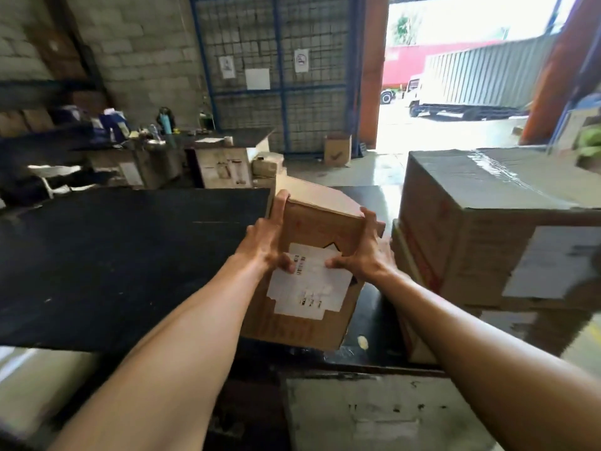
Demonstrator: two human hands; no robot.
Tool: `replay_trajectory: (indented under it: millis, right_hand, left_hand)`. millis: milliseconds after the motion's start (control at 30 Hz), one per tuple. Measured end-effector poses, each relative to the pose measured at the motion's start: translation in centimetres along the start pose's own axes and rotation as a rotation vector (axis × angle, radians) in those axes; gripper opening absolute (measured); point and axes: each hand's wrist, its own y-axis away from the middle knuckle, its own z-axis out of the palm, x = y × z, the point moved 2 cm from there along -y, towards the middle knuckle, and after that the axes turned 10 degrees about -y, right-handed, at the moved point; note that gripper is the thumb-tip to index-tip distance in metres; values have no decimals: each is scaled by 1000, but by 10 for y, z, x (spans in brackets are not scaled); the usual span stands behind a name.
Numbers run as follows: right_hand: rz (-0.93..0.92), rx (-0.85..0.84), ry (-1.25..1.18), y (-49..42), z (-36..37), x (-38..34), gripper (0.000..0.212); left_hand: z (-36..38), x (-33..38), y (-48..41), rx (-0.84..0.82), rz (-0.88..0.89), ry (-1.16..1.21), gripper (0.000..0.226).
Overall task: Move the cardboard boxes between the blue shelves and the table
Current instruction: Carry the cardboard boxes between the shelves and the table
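A small cardboard box (312, 232) with a white label on its near face is tilted over the black table (113, 255). My left hand (270, 239) grips its left side, fingers up along the edge and thumb on the label. On the right side, my right hand (364, 252) grips it the same way. Whether the box's lower edge touches the table I cannot tell. Immediately right of it stands a large taped cardboard box (487, 229) stacked on another box (419, 340).
A grey board (374, 415) lies below the table's near edge. Behind the table stand a cluttered desk (156, 148), a small carton (338, 149) on the floor and a blue wire-mesh partition (279, 73). An open doorway at the back right shows a truck (471, 83) outside.
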Motion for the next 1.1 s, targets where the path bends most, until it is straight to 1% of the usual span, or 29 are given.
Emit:
replay_trajectory:
  millis: [100,200,233,300,367,400,500,567,600,667,733,833,900,967,1067,1100]
  right_hand:
    - [60,-30,34,1,-6,15,103]
    - [40,-50,143,-7,-8,17,94]
    - [26,-56,214,-11,-8,16,96]
    - [-9,-68,436,-21,-7,12,105]
    - [-109,-114,642,-31,-5,2,113]
    - [-163,-158,672,-35,-4,-4,111]
    - [-277,-286,630,-40,3,-20,101]
    - [-346,-332,604,-41,15,-28,101]
    - [-378,-355,617,-40,23,-33,105]
    - [-415,-391,711,-38,40,-43,115]
    - [-440,-424,820,-36,54,-51,118]
    - [-460,-482,964,-28,71,-52,109]
    - [-451,-468,974,-27,77,-53,96]
    - [-418,-438,964,-27,80,-58,85]
    - [-352,-340,910,-20,90,-59,79]
    - [-323,-300,891,-16,94,-57,78]
  left_hand:
    - [23,6,-2,-17,22,16,136]
    - [35,5,-4,12,61,28,128]
    - [36,4,-5,18,73,31,126]
    - [37,-1,-9,24,90,58,123]
    - [37,-9,-11,43,93,84,124]
    - [37,-14,-12,59,81,97,126]
    - [43,-30,-16,90,-45,192,140]
    - [51,-38,-15,93,-102,249,145]
    - [56,-42,-14,89,-107,269,145]
    - [68,-51,-12,77,-97,292,146]
    - [84,-64,-12,75,-94,341,148]
    - [103,-84,-13,64,-140,402,149]
    - [111,-93,-13,68,-167,453,148]
    - [119,-101,-11,42,-196,476,141]
    - [131,-112,-7,-86,-230,433,126]
    - [135,-115,-6,-99,-246,416,119]
